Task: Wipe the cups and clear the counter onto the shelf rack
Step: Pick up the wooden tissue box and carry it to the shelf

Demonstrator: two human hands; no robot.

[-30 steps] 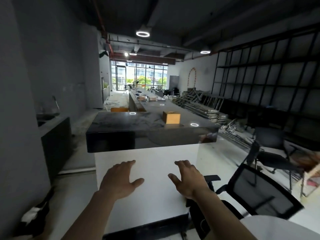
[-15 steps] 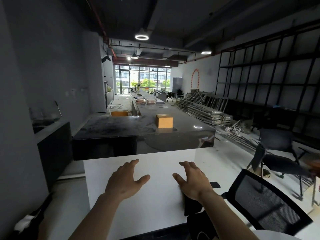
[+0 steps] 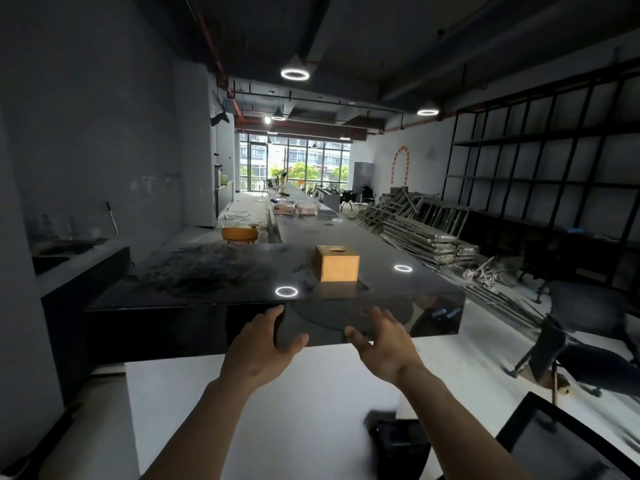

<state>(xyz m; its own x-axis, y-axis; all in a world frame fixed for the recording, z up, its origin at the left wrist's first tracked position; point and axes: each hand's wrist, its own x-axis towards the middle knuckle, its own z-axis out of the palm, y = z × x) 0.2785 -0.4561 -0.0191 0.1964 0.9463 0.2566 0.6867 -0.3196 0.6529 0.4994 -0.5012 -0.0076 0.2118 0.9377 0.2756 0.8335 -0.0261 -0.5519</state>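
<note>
Both hands risen since earlier, left hand (image 3: 258, 351) and right hand (image 3: 384, 344) now before the black counter (image 3: 214, 271) edge. Fingers spread, empty. Wooden box (image 3: 336, 263) at 12 o'clock on counter.

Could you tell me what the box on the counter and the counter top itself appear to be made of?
The box looks like light wood or wood veneer with a matte finish: even tan faces, crisp square edges, an oval opening on top. The counter top looks like polished dark stone or a glossy composite, since it mirrors the ring lights and the box; grey mottling suggests veining or dust, I cannot tell which.
</note>
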